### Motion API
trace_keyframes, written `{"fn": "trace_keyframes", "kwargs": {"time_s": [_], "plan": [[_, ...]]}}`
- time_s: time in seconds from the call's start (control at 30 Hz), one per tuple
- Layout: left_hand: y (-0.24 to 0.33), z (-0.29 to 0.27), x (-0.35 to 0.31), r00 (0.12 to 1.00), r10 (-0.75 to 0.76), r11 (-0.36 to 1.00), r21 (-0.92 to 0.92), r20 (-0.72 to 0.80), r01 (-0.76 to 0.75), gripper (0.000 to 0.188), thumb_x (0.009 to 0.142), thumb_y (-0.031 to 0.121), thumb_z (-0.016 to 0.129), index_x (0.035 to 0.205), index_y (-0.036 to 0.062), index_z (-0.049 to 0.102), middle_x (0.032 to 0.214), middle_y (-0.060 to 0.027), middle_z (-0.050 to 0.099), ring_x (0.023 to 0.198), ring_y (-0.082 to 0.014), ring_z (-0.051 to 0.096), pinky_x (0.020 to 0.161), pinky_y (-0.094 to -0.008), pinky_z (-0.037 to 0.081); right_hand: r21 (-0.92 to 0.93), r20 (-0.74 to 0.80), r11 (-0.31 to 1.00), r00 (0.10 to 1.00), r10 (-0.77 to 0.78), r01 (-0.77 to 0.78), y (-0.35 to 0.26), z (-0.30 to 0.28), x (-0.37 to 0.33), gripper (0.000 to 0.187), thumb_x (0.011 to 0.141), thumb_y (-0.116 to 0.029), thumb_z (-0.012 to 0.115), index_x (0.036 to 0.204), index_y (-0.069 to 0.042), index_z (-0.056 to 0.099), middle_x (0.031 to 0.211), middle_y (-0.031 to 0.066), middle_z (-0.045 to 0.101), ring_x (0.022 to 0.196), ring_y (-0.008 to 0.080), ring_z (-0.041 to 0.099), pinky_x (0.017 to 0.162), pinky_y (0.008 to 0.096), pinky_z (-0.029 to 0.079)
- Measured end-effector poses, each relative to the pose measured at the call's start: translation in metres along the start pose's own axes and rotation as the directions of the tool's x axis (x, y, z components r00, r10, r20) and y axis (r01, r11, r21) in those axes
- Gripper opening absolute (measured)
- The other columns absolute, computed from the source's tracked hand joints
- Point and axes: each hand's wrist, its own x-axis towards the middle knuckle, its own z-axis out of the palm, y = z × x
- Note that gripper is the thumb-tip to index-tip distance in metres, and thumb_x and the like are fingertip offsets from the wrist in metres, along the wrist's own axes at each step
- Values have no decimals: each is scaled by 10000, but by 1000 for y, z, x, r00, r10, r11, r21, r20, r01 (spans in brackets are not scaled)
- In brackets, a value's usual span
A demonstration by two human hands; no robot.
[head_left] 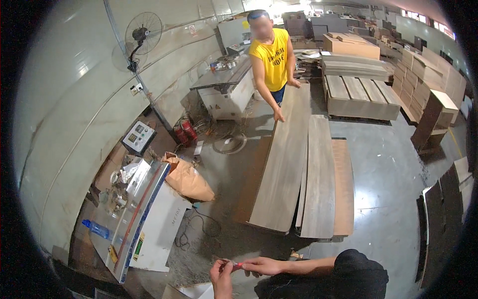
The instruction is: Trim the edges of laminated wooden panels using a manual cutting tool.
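My left hand [222,277] and my right hand [262,266] meet low in the view, fingers closed in a pinch. Between them is a small red object [236,266] with a pale, clear-looking end toward the left fingers; its kind is too small to tell. Ahead of my hands lies a stack of long grey wood-grain boards [284,169]. A second, narrower stack of grey boards [318,182] lies beside it on the right. A person in a yellow shirt [273,62] stands at the far end with both hands on the left stack.
To the left stands a machine table [142,199] holding a blue bottle [97,229]. A brown sack [186,179] leans near it, with a cable on the floor. Dark panels [440,224] stand at the right, and board stacks [361,107] lie farther back.
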Motion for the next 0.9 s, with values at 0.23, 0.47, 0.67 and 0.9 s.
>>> {"fn": "trace_keyframes", "kwargs": {"time_s": [0.23,0.47,0.67,0.9], "plan": [[25,4,-15,997,-14,999,-50,71,17,100,981,167,657,1023,91,708,871,22,647,790,-86,576,714,-258,475,-186,13,977,995,-99,100,-14,-5,-8,502,1105,-471,456,1446,-117,562,1012,10,646,841,114,558,784,295,495],[14,-4,-21,996,-34,972,230,-84,52,199,976,193,694,1037,8,735,903,-19,700,791,-109,607,687,-279,492,-461,-9,849,955,-295,258,-10,-8,-8,497,1088,-434,512,1445,-92,562,1021,157,714,879,228,672,793,379,526],[-17,-14,-20,985,55,947,321,-164,1,182,948,161,713,1025,-2,737,873,-22,695,792,-113,610,715,-291,509,-454,36,816,923,-384,357,-20,-5,-15,459,1087,-396,532,1406,-73,601,1025,206,711,856,286,674,782,416,523],[-4,1,-22,985,129,990,79,-111,-121,106,946,97,660,963,1,702,838,-28,680,765,-117,616,698,-290,512,-390,71,877,958,-276,282,-25,-12,-18,465,1095,-403,516,1415,-76,600,987,138,714,807,205,644,748,383,522]]}}
